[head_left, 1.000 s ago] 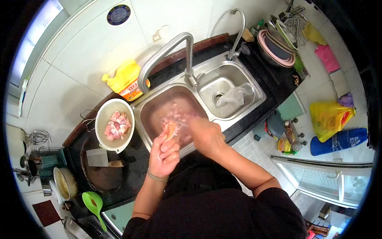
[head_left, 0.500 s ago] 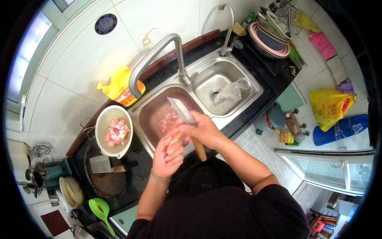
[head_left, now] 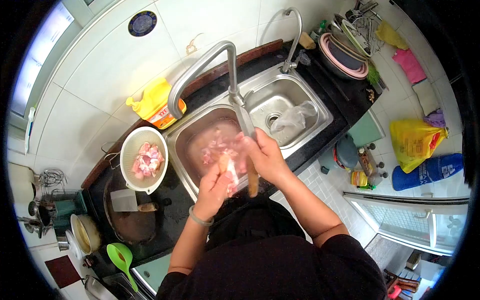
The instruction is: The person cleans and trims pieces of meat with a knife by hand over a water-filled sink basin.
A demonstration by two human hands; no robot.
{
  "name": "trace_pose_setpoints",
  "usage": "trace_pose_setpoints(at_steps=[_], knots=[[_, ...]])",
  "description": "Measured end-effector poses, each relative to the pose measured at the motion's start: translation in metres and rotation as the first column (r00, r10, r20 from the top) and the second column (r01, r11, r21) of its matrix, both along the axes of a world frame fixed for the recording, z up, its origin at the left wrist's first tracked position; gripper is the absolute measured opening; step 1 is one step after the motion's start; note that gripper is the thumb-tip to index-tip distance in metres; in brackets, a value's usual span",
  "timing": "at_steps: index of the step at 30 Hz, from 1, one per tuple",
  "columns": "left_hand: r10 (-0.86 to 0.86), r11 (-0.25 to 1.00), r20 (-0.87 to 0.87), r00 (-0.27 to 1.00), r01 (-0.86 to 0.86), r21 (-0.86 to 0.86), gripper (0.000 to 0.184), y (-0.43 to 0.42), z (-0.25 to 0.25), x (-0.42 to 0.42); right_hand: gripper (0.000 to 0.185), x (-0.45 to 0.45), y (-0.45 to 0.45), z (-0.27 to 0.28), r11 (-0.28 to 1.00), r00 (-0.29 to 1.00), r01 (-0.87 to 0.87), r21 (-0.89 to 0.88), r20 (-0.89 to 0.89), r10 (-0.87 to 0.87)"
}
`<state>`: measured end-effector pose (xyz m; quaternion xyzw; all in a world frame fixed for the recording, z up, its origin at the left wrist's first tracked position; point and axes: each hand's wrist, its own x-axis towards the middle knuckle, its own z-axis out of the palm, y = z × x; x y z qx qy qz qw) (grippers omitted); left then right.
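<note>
My right hand (head_left: pixel 266 159) is closed around a knife (head_left: pixel 244 121), its blade pointing up toward the faucet and its wooden handle sticking out below the fist. Pinched in my left hand (head_left: pixel 214 189) is a piece of raw meat (head_left: pixel 232 183), pale and pink, held over the near edge of the left sink basin (head_left: pixel 181 145). More raw meat pieces (head_left: pixel 212 147) lie in cloudy pinkish water in that basin. To the left, a white colander (head_left: pixel 126 162) holds cut meat (head_left: pixel 149 161). Blade and meat are apart, side by side.
A tall faucet (head_left: pixel 187 75) arches over the left basin. The right basin (head_left: pixel 267 97) contains a clear plastic bag (head_left: pixel 295 117). A yellow detergent bottle (head_left: pixel 155 102) stands behind the colander. A cleaver (head_left: pixel 124 200) rests on a round board (head_left: pixel 135 227) at left. Stacked bowls (head_left: pixel 345 55) sit far right.
My right hand has drawn the knife away from my left hand and turned its blade more upright. The meat in my left hand now shows more plainly. The view has shifted slightly.
</note>
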<state>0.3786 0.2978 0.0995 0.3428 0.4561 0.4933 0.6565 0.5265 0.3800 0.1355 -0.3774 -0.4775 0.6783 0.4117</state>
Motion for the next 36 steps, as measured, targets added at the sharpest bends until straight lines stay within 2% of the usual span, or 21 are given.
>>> trace_pose_setpoints(at_steps=[1, 2, 4, 5, 9, 11, 12, 14, 15, 17, 18, 20, 22, 23, 24, 26, 28, 30, 32, 34, 36], knots=[[0.006, 1.000, 0.000, 1.000, -0.006, -0.001, 0.025, -0.001, 0.000, -0.001, 0.012, 0.003, 0.001, -0.009, 0.904, 0.956, 0.005, 0.427, 0.265, -0.130], [0.033, 0.999, -0.011, 0.999, -0.033, 0.020, 0.026, -0.001, 0.002, -0.002, 0.012, 0.006, -0.003, -0.011, 0.905, 0.956, 0.000, 0.425, 0.265, -0.125], [0.086, 0.994, -0.032, 0.996, -0.084, 0.063, 0.028, -0.001, 0.008, -0.003, 0.016, 0.009, -0.015, -0.010, 0.604, 0.770, -0.376, 0.703, 0.599, -0.219], [0.096, 0.994, 0.006, 0.995, -0.096, 0.060, 0.032, 0.000, 0.013, -0.002, 0.017, 0.007, -0.021, -0.014, 0.512, 0.775, -0.408, 0.756, 0.583, -0.244], [0.068, 0.998, 0.088, 0.994, -0.067, -0.014, 0.034, -0.002, 0.011, -0.005, 0.019, 0.007, -0.023, -0.008, 0.477, 0.703, -0.490, 0.730, 0.654, -0.280], [0.056, 0.998, 0.068, 0.996, -0.055, -0.020, 0.037, -0.003, 0.016, -0.004, 0.019, 0.012, -0.014, -0.011, 0.582, 0.632, -0.457, 0.673, 0.706, -0.320], [0.056, 0.998, 0.067, 0.996, -0.055, -0.018, 0.037, -0.003, 0.021, -0.002, 0.019, 0.013, -0.014, -0.011, 0.580, 0.632, -0.457, 0.674, 0.705, -0.321], [0.142, 0.990, -0.035, 0.989, -0.142, -0.001, 0.037, -0.004, 0.031, 0.005, 0.019, 0.014, -0.015, -0.008, 0.584, 0.621, -0.363, 0.726, 0.656, -0.430], [0.145, 0.989, -0.034, 0.989, -0.145, -0.004, 0.037, -0.005, 0.029, 0.004, 0.018, 0.012, -0.020, -0.002, 0.502, 0.682, -0.370, 0.782, 0.595, -0.424], [0.126, 0.989, -0.181, 0.975, -0.108, 0.106, 0.035, -0.002, 0.024, 0.000, 0.014, 0.003, -0.027, -0.003, 0.497, 0.702, -0.358, 0.791, 0.579, -0.415], [0.123, 0.989, -0.181, 0.976, -0.104, 0.107, 0.035, -0.002, 0.022, 0.001, 0.012, 0.001, -0.028, -0.003, 0.490, 0.721, -0.344, 0.801, 0.559, -0.410], [0.156, 0.988, -0.139, 0.978, -0.151, 0.042, 0.033, -0.003, 0.021, 0.003, 0.011, 0.006, -0.020, -0.011, 0.525, 0.724, -0.331, 0.784, 0.568, -0.392], [0.154, 0.988, -0.103, 0.983, -0.150, 0.041, 0.033, -0.003, 0.026, 0.002, 0.011, 0.011, -0.014, -0.010, 0.605, 0.632, -0.332, 0.724, 0.647, -0.427], [0.152, 0.988, -0.064, 0.986, -0.150, 0.033, 0.032, -0.004, 0.028, 0.002, 0.027, 0.014, -0.016, -0.007, 0.594, 0.612, -0.378, 0.710, 0.674, -0.415], [0.157, 0.987, -0.063, 0.986, -0.155, 0.028, 0.032, -0.005, 0.025, 0.000, 0.027, 0.012, -0.020, -0.005, 0.596, 0.613, -0.383, 0.706, 0.677, -0.408], [0.108, 0.994, -0.091, 0.990, -0.106, 0.026, 0.031, -0.004, 0.019, -0.005, 0.023, 0.006, -0.027, -0.003, 0.418, 0.759, -0.356, 0.836, 0.519, -0.392], [0.099, 0.994, -0.094, 0.991, -0.094, 0.055, 0.031, -0.002, 0.022, -0.003, 0.022, 0.005, -0.027, -0.002, 0.411, 0.764, -0.369, 0.834, 0.524, -0.377], [0.093, 0.993, -0.095, 0.991, -0.085, 0.082, 0.030, -0.003, 0.026, -0.001, 0.018, 0.007, -0.022, -0.010, 0.557, 0.651, -0.405, 0.725, 0.656, -0.382], [0.145, 0.989, -0.006, 0.989, -0.145, -0.011, 0.031, -0.001, 0.030, -0.001, 0.011, 0.010, -0.012, -0.020, 0.570, 0.682, -0.347, 0.745, 0.617, -0.393], [0.111, 0.994, 0.045, 0.993, -0.111, -0.018, 0.033, -0.001, 0.029, -0.005, 0.006, 0.018, -0.009, -0.013, 0.716, 0.595, -0.283, 0.638, 0.702, -0.390], [0.080, 0.997, 0.096, 0.992, -0.079, -0.020, 0.035, -0.001, 0.027, -0.005, 0.010, 0.020, -0.009, -0.010, 0.740, 0.627, -0.241, 0.628, 0.683, -0.376]])
